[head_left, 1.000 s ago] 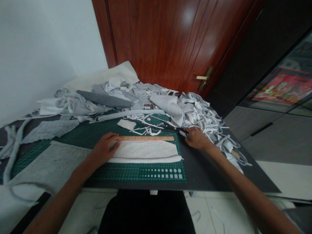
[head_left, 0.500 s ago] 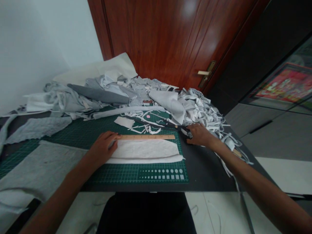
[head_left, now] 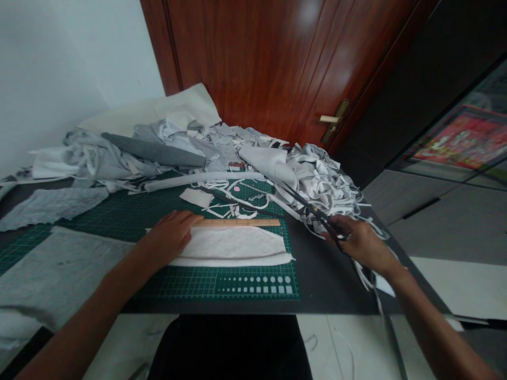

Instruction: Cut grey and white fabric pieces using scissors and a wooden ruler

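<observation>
A wooden ruler (head_left: 237, 222) lies along the upper edge of a folded strip of light grey cloth (head_left: 229, 243) on the green cutting mat (head_left: 253, 290). My left hand (head_left: 170, 235) rests flat over the ruler's left end and the cloth, fingers stretched out, hiding what is beneath. At the mat's right, my right hand (head_left: 360, 243) grips the handles of black scissors (head_left: 317, 211). The long blades point up and left towards the scrap pile. Some of the handle is hidden by the fingers.
Grey fabric scraps (head_left: 325, 179) are heaped at the back right, with more crumpled cloth (head_left: 95, 155) at the back left. Thin cut strips and a small cloth piece (head_left: 197, 198) lie beyond the ruler. A larger grey sheet (head_left: 79, 264) spreads at left. A wooden door (head_left: 253, 63) stands behind.
My right hand has lifted the scissors off the mat's right side and moved right and nearer me. My left hand stays by the ruler's left end, its fingers lying further over it.
</observation>
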The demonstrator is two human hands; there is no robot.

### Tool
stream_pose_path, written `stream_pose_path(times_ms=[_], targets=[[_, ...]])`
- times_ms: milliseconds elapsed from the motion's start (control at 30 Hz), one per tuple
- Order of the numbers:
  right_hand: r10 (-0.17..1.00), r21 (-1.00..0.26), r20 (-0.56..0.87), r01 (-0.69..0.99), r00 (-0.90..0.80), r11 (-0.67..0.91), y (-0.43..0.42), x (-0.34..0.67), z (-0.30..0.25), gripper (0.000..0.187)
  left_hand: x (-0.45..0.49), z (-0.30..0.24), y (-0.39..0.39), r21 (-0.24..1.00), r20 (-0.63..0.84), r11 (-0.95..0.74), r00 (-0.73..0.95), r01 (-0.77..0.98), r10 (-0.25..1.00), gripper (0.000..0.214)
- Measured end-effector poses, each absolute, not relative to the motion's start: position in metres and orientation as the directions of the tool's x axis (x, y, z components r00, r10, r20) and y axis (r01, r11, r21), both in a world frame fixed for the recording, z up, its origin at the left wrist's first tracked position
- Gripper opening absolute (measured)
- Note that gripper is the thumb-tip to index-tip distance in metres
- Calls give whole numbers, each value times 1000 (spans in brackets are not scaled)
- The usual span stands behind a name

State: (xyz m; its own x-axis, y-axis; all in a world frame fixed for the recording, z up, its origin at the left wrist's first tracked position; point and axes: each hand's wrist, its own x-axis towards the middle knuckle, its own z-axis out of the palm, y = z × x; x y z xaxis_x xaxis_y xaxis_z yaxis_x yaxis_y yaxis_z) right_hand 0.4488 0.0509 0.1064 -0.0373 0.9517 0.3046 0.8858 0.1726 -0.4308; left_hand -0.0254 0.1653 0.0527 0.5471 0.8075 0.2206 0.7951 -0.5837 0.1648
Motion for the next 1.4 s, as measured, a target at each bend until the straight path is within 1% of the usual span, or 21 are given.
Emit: stream_pose_path(times_ms=[100,133,167,200,267,367,467,533,633,733,800,900,1033,1200,1400], targets=[[966,-647,257,737,-31,196,50,404,83,23,7,60,164,196,220,-663,626,723,748,41],[962,-692,272,688,-35,221,54,390,74,23,20,61,164,205,233,-692,652,692,721,38],[953,-704,301,667,-29,243,61,378,66,22,32,61,165,211,232,-714,675,668,700,35],[937,-678,348,689,-5,256,68,368,59,21,43,61,165,219,248,-725,681,653,689,33],[916,-589,399,754,-41,290,82,356,49,17,63,58,166,222,282,-735,680,640,677,28],[901,-509,410,784,-143,356,94,352,40,27,82,52,171,221,327,-749,676,625,661,24],[902,-502,397,783,-170,368,93,356,35,33,89,44,177,258,399,-806,701,532,591,25],[899,-507,408,779,-160,369,91,357,31,28,90,39,181,294,438,-827,701,480,563,24],[891,-505,432,781,-140,367,89,356,28,15,90,35,184,360,457,-823,685,440,567,24],[894,-499,431,795,-118,345,92,354,26,11,91,33,184,400,427,-797,678,452,599,28],[898,-504,433,803,-84,318,94,353,24,10,91,33,184,389,397,-785,681,483,616,28],[895,-520,445,808,-18,275,98,352,18,11,91,33,183,340,380,-781,683,524,624,27],[888,-543,458,804,43,242,101,355,13,15,89,34,184,284,359,-786,699,550,619,37],[889,-565,458,776,10,282,101,357,18,15,90,29,187,255,338,-761,682,597,648,38],[881,-579,471,739,-41,344,98,354,21,31,88,28,192,211,343,-795,718,569,605,37]])
